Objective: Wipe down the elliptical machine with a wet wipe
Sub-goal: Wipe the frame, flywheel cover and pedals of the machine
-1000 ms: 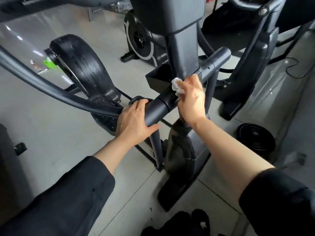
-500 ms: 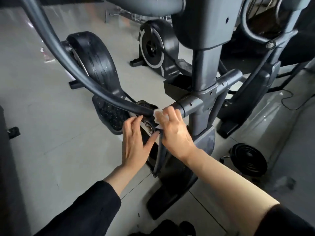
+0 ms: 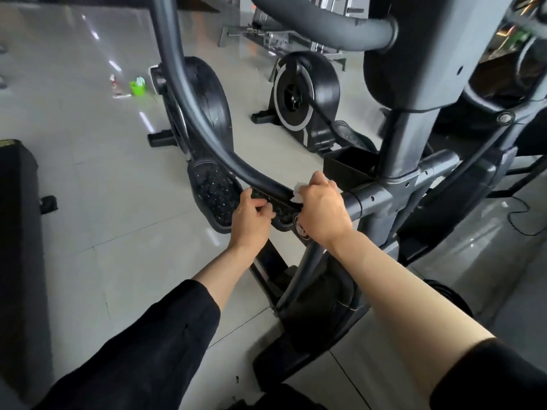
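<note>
the right hand (image 3: 321, 211) grips a white wet wipe (image 3: 298, 193) against the elliptical machine's curved handlebar (image 3: 207, 149) near its pivot; the left hand (image 3: 250, 221), fingers curled, appears to pinch the bar's underside, above the tiled floor (image 3: 88, 187).

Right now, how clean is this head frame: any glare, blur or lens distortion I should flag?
Head view: bright streaks of glare on the glossy floor at upper left; wide-angle bending curves the frame edges; slight motion smear beside the centre post; far background soft. The right hand, wipe and left hand on the curved arm are sharp enough to read.
</note>
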